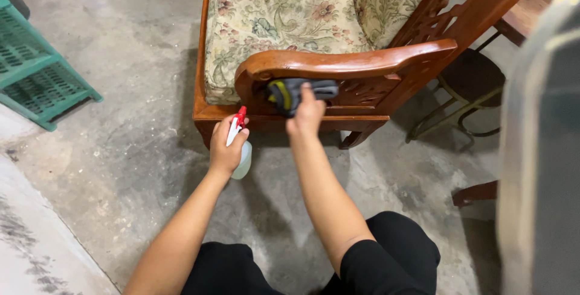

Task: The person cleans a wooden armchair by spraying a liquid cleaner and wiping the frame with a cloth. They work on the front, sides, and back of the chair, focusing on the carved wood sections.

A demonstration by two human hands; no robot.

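A person's right hand [306, 115] presses a dark cloth [294, 93] against the carved side of a wooden armchair [362, 65], just below its curved armrest, fingers closed over the fabric. The left hand [228, 149], in front of the armchair's lower rail, is wrapped tightly around a spray bottle [240, 144] with a red nozzle. A floral cushion [278, 17] fills the armchair's seat; a green plastic rack [36, 71] stands well to the armchair's left.
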